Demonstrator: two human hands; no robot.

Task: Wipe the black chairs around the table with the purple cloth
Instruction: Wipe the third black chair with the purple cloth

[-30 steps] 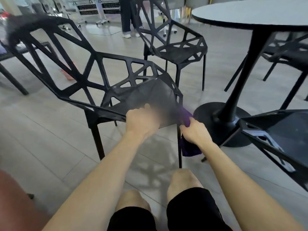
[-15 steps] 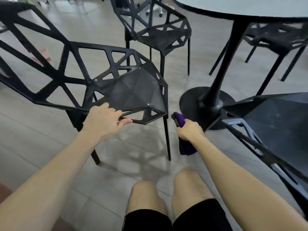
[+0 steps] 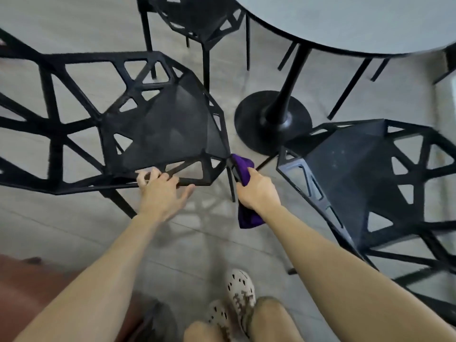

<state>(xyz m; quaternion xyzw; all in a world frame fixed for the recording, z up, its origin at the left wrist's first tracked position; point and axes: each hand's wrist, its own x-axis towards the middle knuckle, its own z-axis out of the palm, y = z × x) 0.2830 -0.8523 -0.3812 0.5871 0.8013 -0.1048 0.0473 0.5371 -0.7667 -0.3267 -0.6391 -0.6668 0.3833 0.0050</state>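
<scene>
A black lattice chair (image 3: 158, 124) stands at centre left, its seat facing me. My left hand (image 3: 160, 193) grips the seat's front edge bar, fingers curled over it. My right hand (image 3: 256, 191) holds the purple cloth (image 3: 243, 166) bunched around the top of the chair's front right leg, just below the seat corner; the cloth's loose end hangs under my wrist. A second black chair (image 3: 357, 169) stands to the right, and a third (image 3: 197, 18) stands behind, near the table.
A round grey table (image 3: 357, 23) on a black pedestal base (image 3: 271, 119) stands at upper right, between the chairs. More chair legs show beyond it. A brown surface (image 3: 32, 287) lies at lower left. My feet in pale clogs are at the bottom.
My view has tilted down and moved nearer the chair. My left hand slid right along the seat's front edge. My right hand brought the cloth up against the front right leg.
</scene>
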